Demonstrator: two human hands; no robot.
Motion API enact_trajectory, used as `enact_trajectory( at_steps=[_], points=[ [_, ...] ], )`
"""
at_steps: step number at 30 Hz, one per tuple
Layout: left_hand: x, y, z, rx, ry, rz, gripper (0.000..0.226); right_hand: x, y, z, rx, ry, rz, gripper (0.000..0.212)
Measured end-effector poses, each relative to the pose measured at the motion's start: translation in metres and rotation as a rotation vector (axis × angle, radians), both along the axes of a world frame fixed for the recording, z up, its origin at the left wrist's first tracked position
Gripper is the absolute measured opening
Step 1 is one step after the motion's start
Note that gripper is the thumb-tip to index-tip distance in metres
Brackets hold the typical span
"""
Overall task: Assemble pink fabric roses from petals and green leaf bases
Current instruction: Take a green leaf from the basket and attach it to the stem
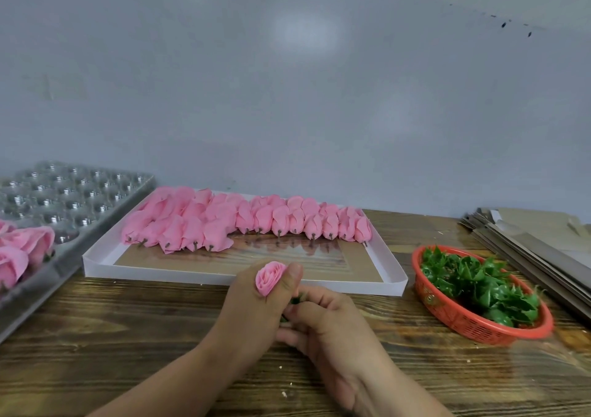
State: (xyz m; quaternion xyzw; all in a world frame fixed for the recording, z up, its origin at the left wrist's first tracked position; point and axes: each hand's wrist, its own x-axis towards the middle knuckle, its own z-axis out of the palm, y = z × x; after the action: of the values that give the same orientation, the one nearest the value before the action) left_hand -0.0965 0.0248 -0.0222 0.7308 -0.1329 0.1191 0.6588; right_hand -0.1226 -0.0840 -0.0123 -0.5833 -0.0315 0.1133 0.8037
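Above the wooden table [128, 336], pink rose [269, 277] within curled left-hand fingers [292, 280], right-hand fingers [303, 316] pinching its green base [295, 300].

Bare wooden table [128, 336] lower left and lower right gives passage; white tray [224, 276] blocks centre; red basket [463, 324] right. Clear mould tray [38, 295] crowds left edge; cardboard stack [527, 256] far right.

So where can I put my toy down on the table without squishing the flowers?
The bare wood table between the plastic tray on the left and the hands is free. So is the near right corner, below the red basket of leaves. The white box's back is packed with pink roses.
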Motion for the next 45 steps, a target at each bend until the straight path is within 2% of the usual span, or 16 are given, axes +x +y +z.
enact_trajectory(
  at_steps=[3,6,8,10,13,15,18,24,29,32,41,45],
  points=[
    [0.001,0.001,-0.002,0.034,-0.106,0.005,0.071,0.002,0.000,-0.002,0.008,0.028,0.008,0.034],
    [0.004,0.000,-0.005,0.056,-0.162,0.020,0.042,0.002,0.000,-0.002,0.011,0.062,0.025,0.030],
    [0.005,0.000,-0.007,0.068,-0.176,0.011,0.034,0.002,0.000,0.000,0.021,0.061,0.011,0.030],
    [0.004,-0.001,-0.008,0.043,-0.168,-0.005,0.041,0.002,0.000,0.000,0.019,0.057,-0.010,0.033],
    [0.002,-0.002,-0.007,0.020,-0.153,-0.002,0.062,0.001,0.002,0.000,0.007,0.039,-0.036,0.036],
    [0.001,-0.003,-0.007,-0.003,-0.104,-0.007,0.064,0.001,0.004,0.000,0.012,0.028,-0.058,0.035],
    [-0.001,-0.004,-0.007,-0.051,-0.041,-0.045,0.063,0.000,0.005,-0.002,0.028,0.027,-0.068,0.038],
    [0.001,-0.001,-0.006,-0.010,-0.165,-0.033,0.056,0.000,0.006,-0.002,0.071,0.026,0.006,0.035],
    [0.003,0.000,-0.010,-0.023,-0.185,-0.005,0.055,0.001,0.006,-0.002,0.111,0.039,0.045,0.032],
    [0.002,-0.001,-0.009,-0.016,-0.196,-0.014,0.042,0.001,0.006,-0.002,0.138,0.073,0.060,0.032],
    [0.002,-0.001,-0.010,-0.078,-0.077,-0.056,0.048,0.003,0.005,-0.004,0.209,0.027,0.078,0.034],
    [0.005,0.003,-0.010,0.004,-0.179,0.000,0.031,0.001,0.008,-0.005,0.206,0.005,0.102,0.039]
  ],
)
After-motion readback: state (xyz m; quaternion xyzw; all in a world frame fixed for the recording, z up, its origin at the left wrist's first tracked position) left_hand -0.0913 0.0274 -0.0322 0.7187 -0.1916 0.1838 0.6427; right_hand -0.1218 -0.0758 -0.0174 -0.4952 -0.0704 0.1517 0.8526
